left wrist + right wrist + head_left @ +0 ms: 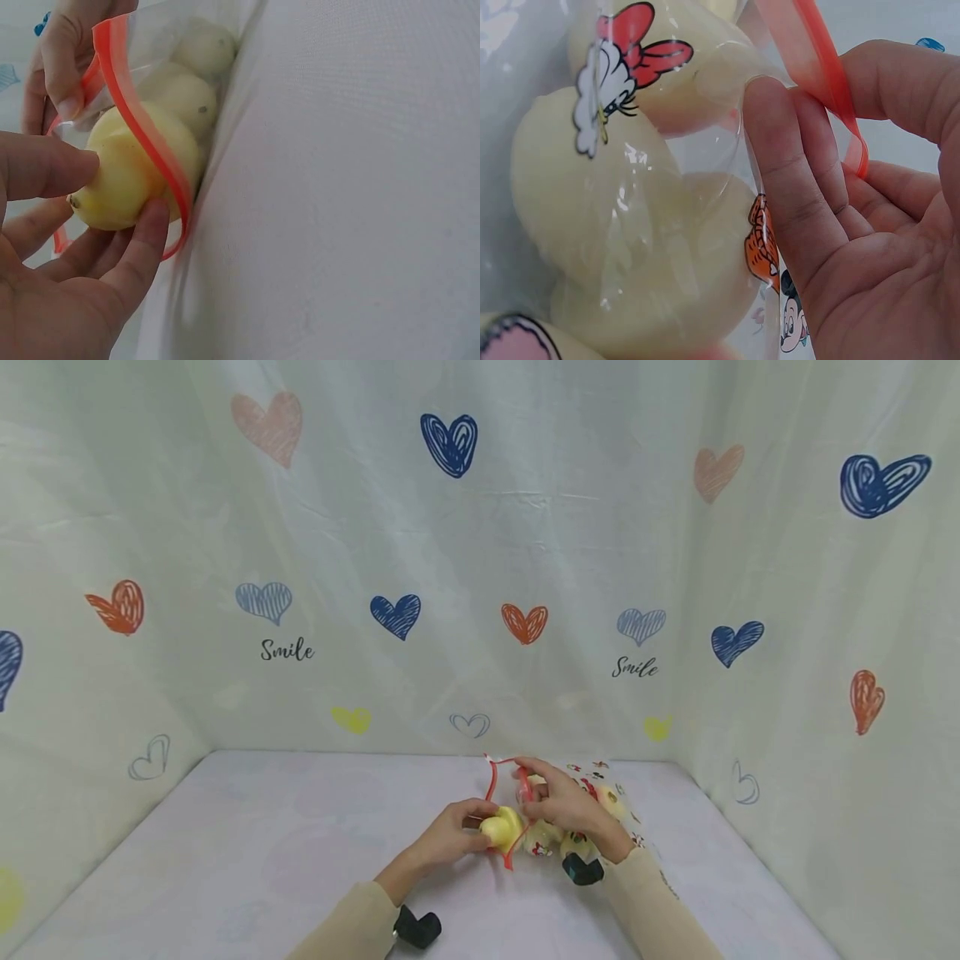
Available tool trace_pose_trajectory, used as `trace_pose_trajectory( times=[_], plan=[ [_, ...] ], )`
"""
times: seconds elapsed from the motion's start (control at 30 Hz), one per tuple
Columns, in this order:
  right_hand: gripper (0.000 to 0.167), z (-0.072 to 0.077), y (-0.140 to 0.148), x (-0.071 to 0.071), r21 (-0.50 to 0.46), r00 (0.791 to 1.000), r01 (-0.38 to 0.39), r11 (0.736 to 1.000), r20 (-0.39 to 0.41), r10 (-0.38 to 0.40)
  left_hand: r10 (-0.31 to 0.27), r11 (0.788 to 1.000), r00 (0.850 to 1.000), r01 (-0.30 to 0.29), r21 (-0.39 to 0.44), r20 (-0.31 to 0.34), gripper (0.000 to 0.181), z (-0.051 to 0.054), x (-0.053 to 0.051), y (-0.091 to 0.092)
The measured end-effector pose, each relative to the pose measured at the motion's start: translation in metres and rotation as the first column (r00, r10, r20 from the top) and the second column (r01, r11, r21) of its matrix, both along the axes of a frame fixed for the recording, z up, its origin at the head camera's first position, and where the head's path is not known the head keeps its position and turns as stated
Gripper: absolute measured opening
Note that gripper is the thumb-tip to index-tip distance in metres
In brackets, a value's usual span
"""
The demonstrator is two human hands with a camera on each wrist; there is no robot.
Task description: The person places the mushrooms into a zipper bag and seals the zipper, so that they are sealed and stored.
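A clear bag with a red zip edge [142, 127] and cartoon prints lies on the table, its mouth spread toward the left. Several pale yellow round fruits [585, 187] are inside it. My left hand [448, 837] pinches a yellow fruit [120, 169] between thumb and fingers at the bag's mouth, the fruit partly behind the red edge in the left wrist view. My right hand [561, 800] grips the bag's rim, thumb on one side of the red strip and fingers on the other, as the right wrist view shows.
The pale table [300, 860] extends on both sides of the bag. A white curtain [450, 543] printed with hearts and "Smile" stands behind and at the sides. Black straps with camera mounts [418, 928] are on both wrists.
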State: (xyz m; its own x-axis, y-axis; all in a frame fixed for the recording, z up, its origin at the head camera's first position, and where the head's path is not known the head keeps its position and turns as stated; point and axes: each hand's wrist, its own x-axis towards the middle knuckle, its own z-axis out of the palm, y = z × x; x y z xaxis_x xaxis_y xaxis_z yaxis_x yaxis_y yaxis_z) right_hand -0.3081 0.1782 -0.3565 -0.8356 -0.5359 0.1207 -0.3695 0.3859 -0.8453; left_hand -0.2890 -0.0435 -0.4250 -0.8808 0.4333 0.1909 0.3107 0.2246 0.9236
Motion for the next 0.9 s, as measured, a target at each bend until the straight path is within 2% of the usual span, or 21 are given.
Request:
trace_pose_trajectory(
  times=[0.3,0.53,0.6,0.67,0.7,0.83,0.9],
  plan=[
    [0.069,0.0,-0.001,0.001,-0.005,1.0,-0.002,1.0,0.002,0.002,0.01,0.999,1.0,-0.011,0.031,0.028,0.028,-0.001,0.001,0.002],
    [0.069,0.002,0.0,0.002,0.01,1.0,0.027,1.0,0.006,-0.027,0.013,0.999,1.0,-0.014,0.041,0.024,0.027,-0.002,-0.005,0.004],
    [0.069,0.003,0.0,0.001,0.015,0.999,0.032,0.999,0.008,-0.032,0.021,0.999,1.0,-0.022,0.044,0.022,0.026,-0.001,-0.005,0.004],
    [0.069,0.003,0.0,0.001,0.014,0.999,0.032,0.999,0.013,-0.033,0.033,0.999,0.999,-0.033,0.042,0.012,0.025,0.008,0.001,0.005],
    [0.069,0.003,0.0,0.001,0.013,1.0,0.028,1.0,0.013,-0.028,0.04,0.998,0.999,-0.04,0.042,0.008,0.025,0.008,0.001,0.005],
    [0.069,0.001,0.0,0.0,0.007,1.0,0.012,1.0,0.017,-0.012,0.065,0.998,0.998,-0.064,0.023,-0.01,0.024,0.006,-0.001,0.006],
    [0.069,-0.002,0.0,-0.002,0.008,1.0,0.008,1.0,0.015,-0.009,0.074,0.997,0.997,-0.074,0.016,-0.008,0.024,-0.003,-0.008,0.006]
  ],
)
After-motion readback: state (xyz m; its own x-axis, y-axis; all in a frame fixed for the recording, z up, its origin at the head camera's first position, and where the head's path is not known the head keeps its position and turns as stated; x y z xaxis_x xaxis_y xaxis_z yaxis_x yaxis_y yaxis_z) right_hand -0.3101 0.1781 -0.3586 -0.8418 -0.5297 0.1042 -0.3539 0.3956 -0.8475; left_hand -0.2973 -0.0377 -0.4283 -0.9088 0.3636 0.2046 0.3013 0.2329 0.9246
